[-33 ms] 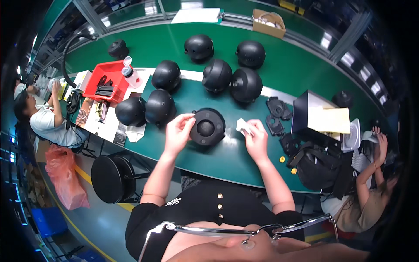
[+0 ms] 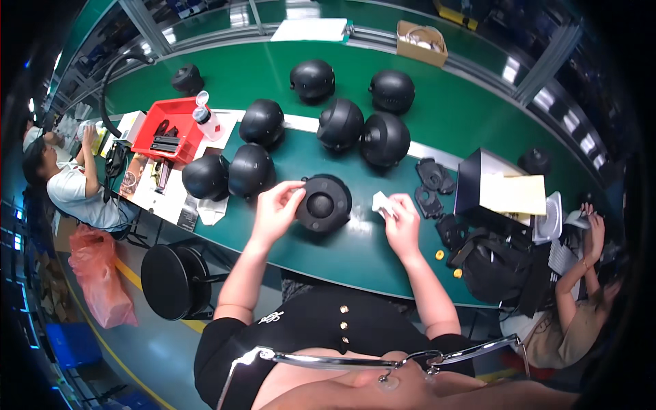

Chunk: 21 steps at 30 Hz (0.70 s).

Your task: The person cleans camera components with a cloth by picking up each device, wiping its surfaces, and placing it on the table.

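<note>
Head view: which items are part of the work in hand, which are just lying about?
In hand:
- left hand on round black part
- right hand holding small white piece

Lying about:
- black helmets
- red tray
- white bottle
- flat black parts
- cardboard box

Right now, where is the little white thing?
In the head view, the small white piece is pinched in the right hand, just right of the round black part.

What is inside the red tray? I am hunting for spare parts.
The red tray holds a few flat black pieces, some stacked. A clear bottle with a white cap stands at its right edge. Whatever lies beneath the black pieces is covered, and their exact kind is too small to tell.
</note>
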Each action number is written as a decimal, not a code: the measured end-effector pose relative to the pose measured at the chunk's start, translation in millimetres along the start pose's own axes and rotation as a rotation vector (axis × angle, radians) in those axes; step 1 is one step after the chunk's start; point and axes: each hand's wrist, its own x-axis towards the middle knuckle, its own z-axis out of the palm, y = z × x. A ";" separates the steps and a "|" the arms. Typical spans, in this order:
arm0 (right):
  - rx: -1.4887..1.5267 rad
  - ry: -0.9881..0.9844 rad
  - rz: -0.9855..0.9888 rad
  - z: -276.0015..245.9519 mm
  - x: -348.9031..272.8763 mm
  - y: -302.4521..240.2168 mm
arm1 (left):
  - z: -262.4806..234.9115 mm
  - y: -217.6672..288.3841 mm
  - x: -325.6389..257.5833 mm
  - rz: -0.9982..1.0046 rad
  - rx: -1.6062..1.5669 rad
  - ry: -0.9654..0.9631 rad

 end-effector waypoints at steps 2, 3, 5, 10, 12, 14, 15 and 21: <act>-0.026 -0.001 -0.003 -6.8 -3.2 10.4 | -16.8 19.9 7.9 0.134 0.311 -0.094; 0.007 -0.002 0.039 -5.7 -7.1 19.2 | -26.4 27.7 13.1 0.153 0.450 -0.151; 0.089 0.017 0.089 0.8 -13.0 25.4 | -40.4 46.9 24.6 0.213 0.596 -0.283; 0.187 -0.121 0.195 16.8 -28.7 35.8 | -54.9 78.7 92.2 0.259 0.648 -0.428; 0.181 -0.166 0.205 16.7 -25.3 24.7 | -50.1 76.2 136.0 0.331 0.782 -0.292; 0.185 -0.167 0.225 16.2 -27.0 30.9 | -33.7 54.2 198.5 0.429 0.991 -0.178; 0.201 -0.176 0.218 19.0 -24.9 27.9 | -35.8 46.5 223.4 0.424 1.110 -0.115; 0.174 -0.193 0.178 11.2 -29.9 31.4 | -1.2 42.2 334.0 0.275 1.496 -0.097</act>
